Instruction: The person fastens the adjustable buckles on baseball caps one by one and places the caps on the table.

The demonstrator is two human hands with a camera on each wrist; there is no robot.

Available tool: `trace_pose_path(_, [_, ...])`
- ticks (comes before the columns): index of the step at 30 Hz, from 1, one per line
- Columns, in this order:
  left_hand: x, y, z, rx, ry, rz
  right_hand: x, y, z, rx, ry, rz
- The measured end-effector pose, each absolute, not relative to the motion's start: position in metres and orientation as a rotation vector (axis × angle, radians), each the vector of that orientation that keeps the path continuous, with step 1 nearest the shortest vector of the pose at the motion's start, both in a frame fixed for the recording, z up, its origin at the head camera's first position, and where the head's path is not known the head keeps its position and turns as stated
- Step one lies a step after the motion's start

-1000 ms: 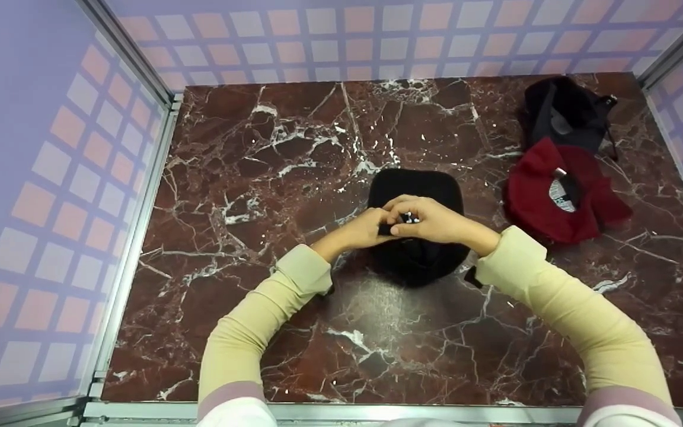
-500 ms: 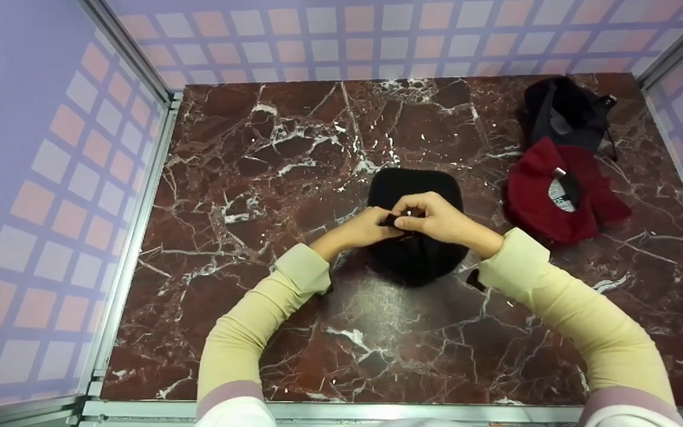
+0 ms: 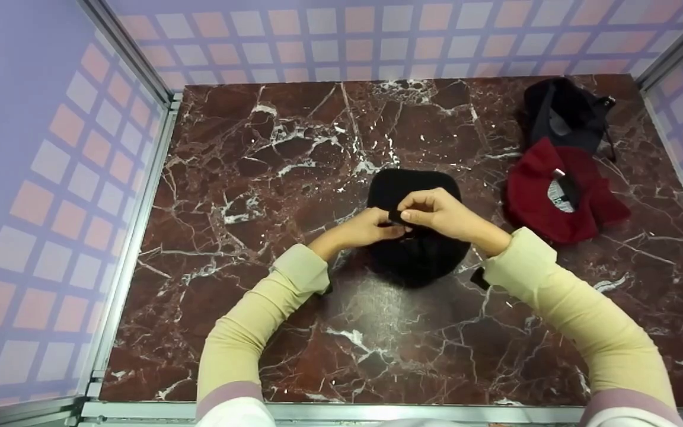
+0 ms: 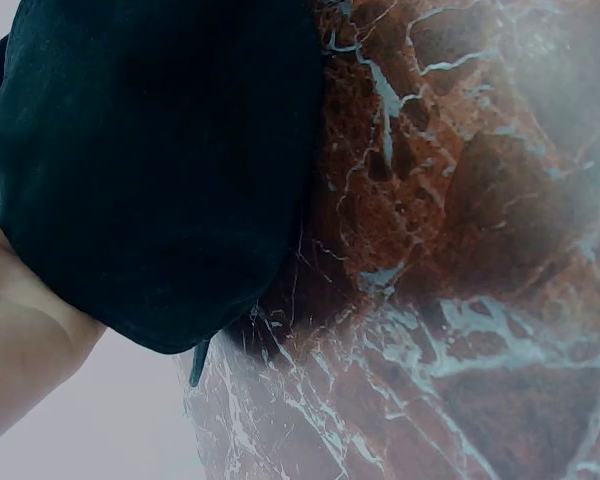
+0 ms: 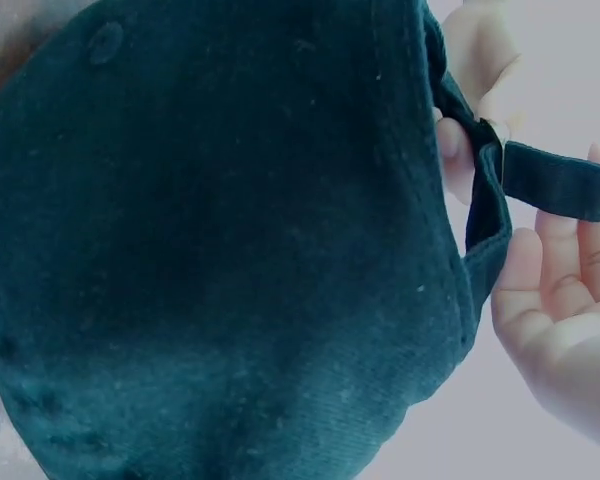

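A black cap [image 3: 418, 264] lies on the marbled tabletop in the middle of the head view, under both hands. At its back, a strap [image 5: 560, 182] stands out straight in the right wrist view. My right hand [image 3: 448, 218] pinches the strap's free end between thumb and fingers. Close beside it, my left hand [image 3: 362, 228] grips the strap at the cap's back opening, its fingertips showing behind the band [image 5: 488, 200]. In the left wrist view the dark crown [image 4: 150, 170] covers most of the left hand [image 4: 25, 330].
A red cap [image 3: 525, 207] lies right of the hands, opening upward. Behind it, against its edge, lies a dark navy cap [image 3: 573, 133]. Patterned panels [image 3: 353, 35] in metal frames border the marbled tabletop [image 3: 246, 154] at the back and sides.
My right hand has shifted slightly up and right with the strap end. The left hand stays nearly in place, its thumb now showing apart from the right hand. The caps have stayed put.
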State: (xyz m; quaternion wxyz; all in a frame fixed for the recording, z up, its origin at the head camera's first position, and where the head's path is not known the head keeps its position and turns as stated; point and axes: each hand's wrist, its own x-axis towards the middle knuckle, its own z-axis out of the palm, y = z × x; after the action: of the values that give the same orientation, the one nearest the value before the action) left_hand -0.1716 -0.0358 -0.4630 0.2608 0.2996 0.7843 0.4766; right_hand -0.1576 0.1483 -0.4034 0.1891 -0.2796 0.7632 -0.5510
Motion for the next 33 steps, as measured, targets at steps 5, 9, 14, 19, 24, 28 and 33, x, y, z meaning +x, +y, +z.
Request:
trace_pose_path(5, [-0.172,-0.037,-0.463,0.799,2.090,1.304,-0.152,0.147,-0.390,-0.813,2.181,-1.509])
trace_pose_path(9, [-0.171,-0.037,-0.462,0.794,2.124,1.273,-0.150,0.148,-0.386,-0.840,2.241,-1.430])
trace_pose_path(14, [-0.170,-0.035,-0.461,0.807,2.158,1.236,-0.155,0.152,-0.400,-0.839,2.286,-1.380])
trace_pose_path(19, [-0.169,-0.033,-0.460,0.845,2.182,1.216,-0.160,0.157,-0.412,-0.832,2.332,-1.341])
trace_pose_path(24, [-0.169,-0.032,-0.461,0.865,2.181,1.223,-0.161,0.158,-0.412,-0.844,2.376,-1.304])
trace_pose_path(28, [-0.169,-0.032,-0.463,0.884,2.192,1.207,-0.163,0.158,-0.414,-0.836,2.400,-1.252])
trace_pose_path(33, [-0.169,-0.032,-0.463,0.904,2.206,1.197,-0.166,0.160,-0.419,-0.823,2.419,-1.232])
